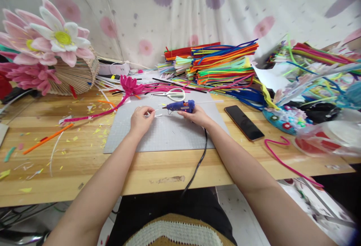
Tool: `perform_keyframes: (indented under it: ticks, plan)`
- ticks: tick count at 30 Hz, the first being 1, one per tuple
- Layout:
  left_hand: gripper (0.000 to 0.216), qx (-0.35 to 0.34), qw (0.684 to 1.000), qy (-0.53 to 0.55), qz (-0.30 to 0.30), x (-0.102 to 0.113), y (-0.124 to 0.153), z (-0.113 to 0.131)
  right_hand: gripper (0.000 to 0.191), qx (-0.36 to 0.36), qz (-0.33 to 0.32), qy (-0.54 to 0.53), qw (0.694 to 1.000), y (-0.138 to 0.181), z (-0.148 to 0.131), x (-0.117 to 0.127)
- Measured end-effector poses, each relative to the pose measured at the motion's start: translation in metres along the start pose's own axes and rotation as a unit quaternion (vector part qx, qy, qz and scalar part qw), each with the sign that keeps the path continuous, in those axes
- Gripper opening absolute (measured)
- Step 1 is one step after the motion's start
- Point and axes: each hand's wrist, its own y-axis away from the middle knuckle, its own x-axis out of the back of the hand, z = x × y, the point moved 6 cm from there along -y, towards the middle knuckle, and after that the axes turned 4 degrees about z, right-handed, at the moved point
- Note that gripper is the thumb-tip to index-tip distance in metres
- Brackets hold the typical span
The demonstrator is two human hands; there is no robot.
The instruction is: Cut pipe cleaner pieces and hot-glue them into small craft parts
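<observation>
My right hand (pixel 194 115) is closed round a blue hot glue gun (pixel 180 106), whose nozzle points left and whose black cord runs down over the table edge. A clear glue stick (pixel 210 101) sticks out behind it. In my left hand (pixel 143 119), finger and thumb pinch a thin white strip (pixel 158 115), close to the nozzle; whether the two touch I cannot tell. Both hands are above a grey cutting mat (pixel 121 140). White-handled scissors (pixel 176 94) lie just beyond the glue gun.
Bundles of coloured pipe cleaners (pixel 222 65) are stacked at the back. A black phone (pixel 244 122) lies right of the mat. A fuzzy flower arrangement (pixel 60 39) stands far left, a magenta flower (pixel 129 85) nearer. Scraps and an orange pipe cleaner (pixel 47 138) litter the left side.
</observation>
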Motion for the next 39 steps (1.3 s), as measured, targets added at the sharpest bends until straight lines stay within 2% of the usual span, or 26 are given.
perform_keyframes:
  ticks: [4, 8, 12, 15, 17, 20, 23, 26, 28, 30, 32, 34, 36, 39]
  plan:
    - [0.013, 0.042, 0.994, 0.096, -0.006, -0.003, 0.0, -0.009, 0.04, -0.037, 0.017, -0.014, 0.999, 0.003, 0.007, 0.022]
    - [0.017, 0.092, 0.979, 0.179, 0.006, -0.002, -0.001, -0.017, 0.04, -0.045, 0.106, -0.073, 0.991, 0.002, 0.018, 0.059]
    - [0.019, 0.144, 0.953, 0.259, 0.066, 0.008, -0.005, -0.027, 0.04, -0.072, 0.257, -0.089, 0.96, 0.002, 0.042, 0.093]
    - [0.017, 0.172, 0.935, 0.283, 0.124, 0.019, -0.009, -0.035, 0.045, -0.146, 0.285, -0.01, 0.947, -0.001, 0.064, 0.097]
    - [0.015, 0.19, 0.927, 0.286, 0.151, 0.024, -0.011, -0.039, 0.05, -0.18, 0.273, 0.062, 0.943, -0.004, 0.073, 0.093]
    - [0.011, 0.209, 0.917, 0.292, 0.171, 0.027, -0.012, -0.043, 0.057, -0.194, 0.259, 0.132, 0.937, -0.008, 0.075, 0.086]
    - [0.009, 0.22, 0.904, 0.313, 0.189, 0.029, -0.011, -0.046, 0.059, -0.193, 0.235, 0.159, 0.939, -0.008, 0.069, 0.083]
    - [0.01, 0.225, 0.896, 0.325, 0.204, 0.031, -0.011, -0.048, 0.055, -0.16, 0.166, 0.238, 0.943, -0.002, 0.052, 0.09]
    - [0.01, 0.227, 0.894, 0.324, 0.208, 0.032, -0.011, -0.05, 0.052, -0.14, 0.111, 0.328, 0.928, 0.006, 0.037, 0.1]
    - [0.009, 0.23, 0.894, 0.321, 0.212, 0.033, -0.012, -0.053, 0.045, -0.164, 0.067, 0.406, 0.896, 0.018, 0.025, 0.111]
    - [0.009, 0.232, 0.893, 0.319, 0.216, 0.034, -0.013, -0.055, 0.039, -0.181, -0.001, 0.445, 0.877, 0.026, 0.013, 0.111]
    - [0.008, 0.234, 0.893, 0.317, 0.216, 0.033, -0.013, -0.056, 0.035, -0.153, -0.077, 0.427, 0.888, 0.027, -0.001, 0.093]
    - [0.008, 0.234, 0.893, 0.319, 0.214, 0.032, -0.014, -0.056, 0.03, -0.073, -0.141, 0.36, 0.92, 0.02, -0.017, 0.057]
    - [0.008, 0.231, 0.893, 0.324, 0.211, 0.031, -0.013, -0.055, 0.018, 0.062, -0.139, 0.223, 0.963, -0.006, -0.04, -0.003]
